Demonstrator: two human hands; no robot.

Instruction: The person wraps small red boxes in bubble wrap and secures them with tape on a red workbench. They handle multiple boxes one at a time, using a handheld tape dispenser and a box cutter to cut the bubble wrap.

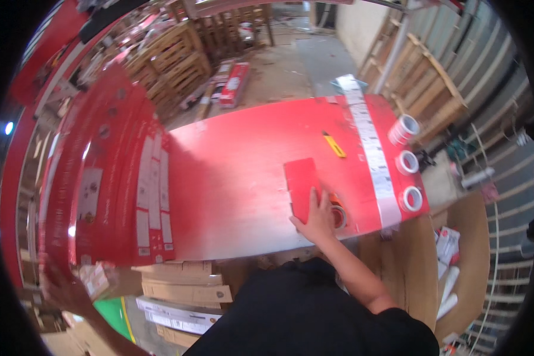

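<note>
My right hand (317,222) is on a small flat red cardboard piece (301,181) over the red tabletop (231,160), its thumb by the near edge and its fingers along the right side. Close beside that hand lies an orange tape dispenser with a roll (338,215), partly hidden. Low on the left, my left hand (65,288) is at the near lower edge of large red cardboard sheets (110,190) with white labels. Its fingers are dark and blurred, so their grip does not show. Farther back on the tabletop lies a yellow box cutter (334,145).
Several tape rolls (407,162) line the table's right end, beside a long white printed strip (369,148). Open brown cartons (397,261) stand below at the right. Folded cardboard (184,291) is stacked under the near edge. Wooden pallets (172,62) stand behind.
</note>
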